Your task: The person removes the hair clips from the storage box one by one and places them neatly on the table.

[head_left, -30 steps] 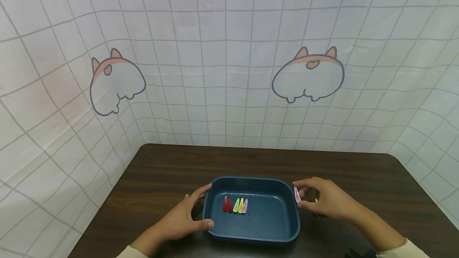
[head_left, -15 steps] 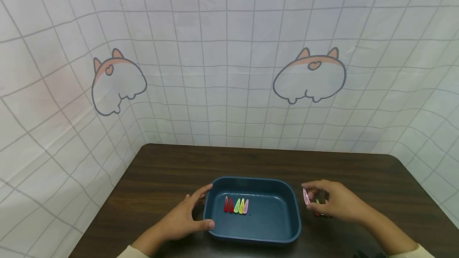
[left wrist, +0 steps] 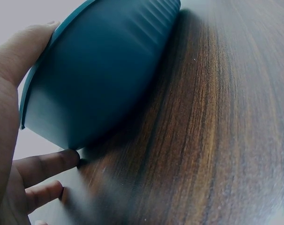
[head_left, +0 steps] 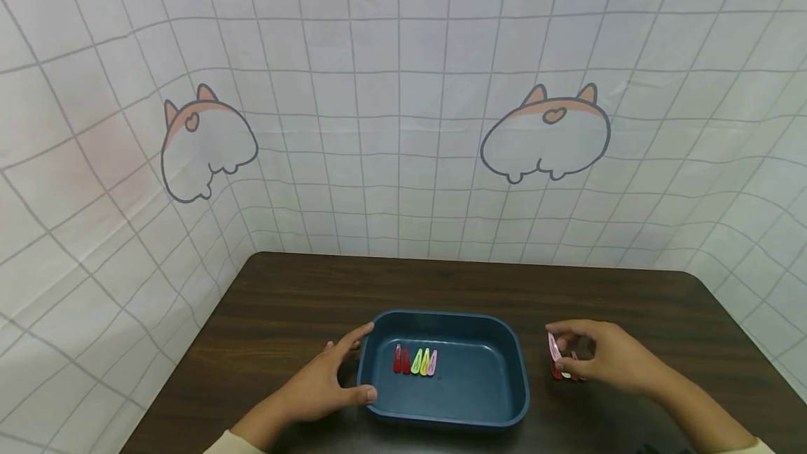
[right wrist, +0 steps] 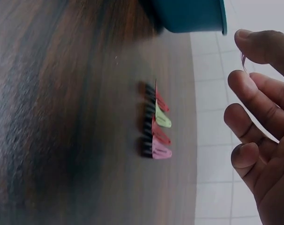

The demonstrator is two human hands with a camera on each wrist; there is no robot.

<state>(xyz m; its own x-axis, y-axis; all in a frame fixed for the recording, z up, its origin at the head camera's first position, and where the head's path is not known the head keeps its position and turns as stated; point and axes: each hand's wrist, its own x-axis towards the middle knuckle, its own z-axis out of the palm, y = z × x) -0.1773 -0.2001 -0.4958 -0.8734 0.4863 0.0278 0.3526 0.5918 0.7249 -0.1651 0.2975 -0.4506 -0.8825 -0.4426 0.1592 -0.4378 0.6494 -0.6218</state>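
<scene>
Hairclip (head_left: 553, 347), the pink one, is off to the right of the blue tray (head_left: 476, 377), not over it, and the right hand (head_left: 608, 357) has it pinched between thumb and fingertip, gap only about as wide as the clip, other fingers loosely bent on nothing. So the right hand's obviously the nearer one. Left hand (head_left: 320, 380) is at the tray's left end, fingers and thumb spread wide against it, no clip in there. The relation that seems to matter: the tray is to the right hand's left, while a little row of loose clips (right wrist: 160, 134) sits on the table (head_left: 315, 300) right of the tray, just below the pinching fingers. As for pointing, the pink one's long axis runs from the tray's far side toward its near side, near end angled a bit away from the tray, so roughly crosswise to the tray's own long axis. Can't tell which end is the narrow one, honestly. The five clips (head_left: 416, 363) inside, left of the tray's middle, lie roughly the same way.
</scene>
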